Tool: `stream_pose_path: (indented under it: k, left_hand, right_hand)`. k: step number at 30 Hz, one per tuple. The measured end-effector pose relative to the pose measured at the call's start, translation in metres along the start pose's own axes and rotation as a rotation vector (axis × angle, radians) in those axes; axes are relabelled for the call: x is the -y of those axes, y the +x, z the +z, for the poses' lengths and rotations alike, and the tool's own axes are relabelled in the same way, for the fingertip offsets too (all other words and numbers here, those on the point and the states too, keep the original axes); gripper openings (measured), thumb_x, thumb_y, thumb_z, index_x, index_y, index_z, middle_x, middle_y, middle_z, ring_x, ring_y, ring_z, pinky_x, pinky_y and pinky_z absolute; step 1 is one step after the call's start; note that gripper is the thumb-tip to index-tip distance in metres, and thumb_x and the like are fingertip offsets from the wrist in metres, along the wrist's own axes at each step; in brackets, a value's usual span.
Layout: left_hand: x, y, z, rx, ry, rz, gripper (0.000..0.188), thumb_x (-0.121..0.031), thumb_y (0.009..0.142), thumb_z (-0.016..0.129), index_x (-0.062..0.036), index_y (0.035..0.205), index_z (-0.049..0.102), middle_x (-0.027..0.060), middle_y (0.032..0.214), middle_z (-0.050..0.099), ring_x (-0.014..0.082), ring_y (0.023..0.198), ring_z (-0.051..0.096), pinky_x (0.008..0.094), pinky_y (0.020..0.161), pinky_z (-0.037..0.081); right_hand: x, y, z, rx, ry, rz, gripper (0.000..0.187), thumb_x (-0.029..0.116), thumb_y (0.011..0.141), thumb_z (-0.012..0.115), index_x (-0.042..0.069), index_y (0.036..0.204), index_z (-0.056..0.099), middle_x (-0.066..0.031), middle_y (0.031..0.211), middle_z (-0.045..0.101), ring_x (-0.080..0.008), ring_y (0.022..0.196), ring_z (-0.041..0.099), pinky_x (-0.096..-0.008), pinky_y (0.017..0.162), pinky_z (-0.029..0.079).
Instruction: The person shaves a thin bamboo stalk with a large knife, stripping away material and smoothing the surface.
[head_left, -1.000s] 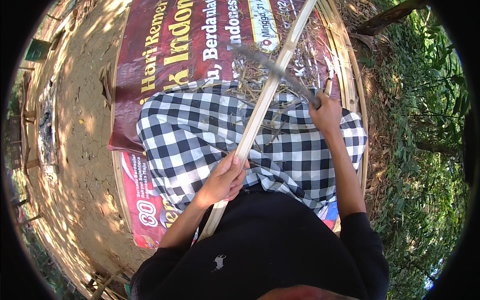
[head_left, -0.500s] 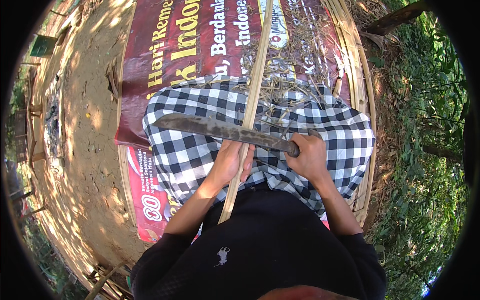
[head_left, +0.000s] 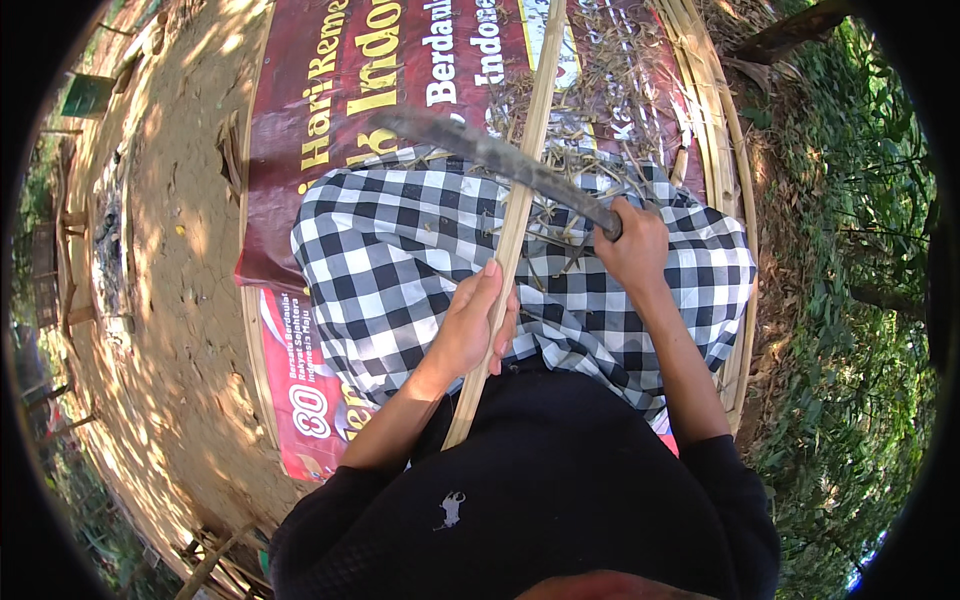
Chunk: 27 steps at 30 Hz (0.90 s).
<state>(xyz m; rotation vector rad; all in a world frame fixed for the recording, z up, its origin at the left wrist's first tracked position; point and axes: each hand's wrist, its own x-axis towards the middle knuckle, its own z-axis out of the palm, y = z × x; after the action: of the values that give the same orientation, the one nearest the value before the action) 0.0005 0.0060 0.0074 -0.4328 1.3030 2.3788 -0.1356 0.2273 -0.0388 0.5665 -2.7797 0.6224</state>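
we've got the bamboo strip (head_left: 519,215) running straight away from us, left hand (head_left: 470,330) gripping it low, right hand (head_left: 632,245) clamped on the machete (head_left: 490,153) crossing it

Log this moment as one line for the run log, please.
left hand: grips bamboo strip | right hand: holds machete, blade across strip | lap: checkered cloth | under: red banner

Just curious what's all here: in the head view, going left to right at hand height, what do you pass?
Dirt ground → red banner → checked cloth → left hand on the bamboo strip → right hand holding the knife → bamboo slats → green plants.
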Motion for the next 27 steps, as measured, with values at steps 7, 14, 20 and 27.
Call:
stream_pose_path:
  k: [7, 14, 20, 27]
  left_hand:
    - [0.002, 0.01, 0.001, 0.055, -0.174, -0.073, 0.053, -0.051, 0.109, 0.027, -0.007, 0.087, 0.047, 0.0016, 0.046, 0.04, 0.0131, 0.028, 0.038, 0.0249, 0.028, 0.033]
    - [0.007, 0.008, 0.001, 0.08, -0.349, -0.105, 0.046, -0.048, 0.11, 0.029, -0.0109, 0.089, 0.047, -0.0015, 0.046, 0.036, 0.0114, 0.026, 0.035, 0.0231, 0.027, 0.028]
    - [-0.003, 0.015, 0.005, 0.099, -0.327, -0.086, 0.045, -0.044, 0.111, 0.026, -0.011, 0.086, 0.042, -0.0021, 0.044, 0.035, 0.0106, 0.024, 0.034, 0.0221, 0.025, 0.025]
    - [0.005, 0.008, -0.009, 0.147, -0.362, -0.123, 0.044, -0.047, 0.11, 0.03, -0.012, 0.088, 0.044, -0.0024, 0.045, 0.035, 0.0098, 0.026, 0.035, 0.0218, 0.03, 0.027]
  right_hand:
    - [0.018, -0.008, -0.014, 0.132, -0.026, -0.019, 0.024, 0.02, 0.068, 0.077, 0.007, 0.077, 0.06, -0.0116, 0.063, 0.063, -0.0342, 0.059, 0.063, -0.0446, 0.064, 0.05]
    - [0.034, -0.035, -0.021, 0.273, 0.196, -0.216, 0.027, 0.02, 0.061, 0.077, 0.008, 0.077, 0.059, -0.0097, 0.067, 0.064, -0.0332, 0.063, 0.064, -0.0457, 0.065, 0.05]
    - [0.0, -0.008, -0.005, 0.13, 0.113, -0.086, 0.018, 0.015, 0.064, 0.072, 0.008, 0.075, 0.059, -0.0125, 0.063, 0.061, -0.0346, 0.063, 0.062, -0.0467, 0.066, 0.049]
    - [0.028, -0.029, -0.011, 0.095, 0.181, -0.218, 0.026, 0.021, 0.061, 0.077, 0.009, 0.075, 0.059, -0.0112, 0.062, 0.06, -0.0329, 0.059, 0.063, -0.0444, 0.062, 0.049]
